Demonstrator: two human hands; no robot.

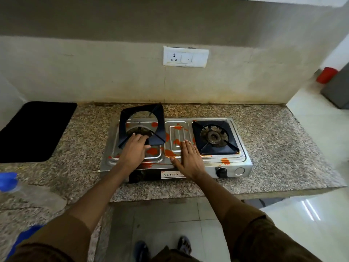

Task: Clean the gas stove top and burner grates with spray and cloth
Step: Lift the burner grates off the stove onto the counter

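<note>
A steel two-burner gas stove [239, 157] sits on the granite counter, its top spattered with orange-red stains. My left hand [135, 150] grips the front edge of the left black burner grate [124, 120] and holds it tilted up off the left burner [138, 131]. My right hand [188, 159] lies flat, fingers spread, on the stove top between the burners. The right black grate [231, 147] rests in place around the right burner [214, 137]. No cloth is in view.
A black mat [35, 129] lies on the counter [273, 148] at left. A clear bottle with a blue cap [8, 181], blurred, stands at the near left edge. A white wall socket [186, 56] is above the stove. A red container [326, 75] sits far right on the floor.
</note>
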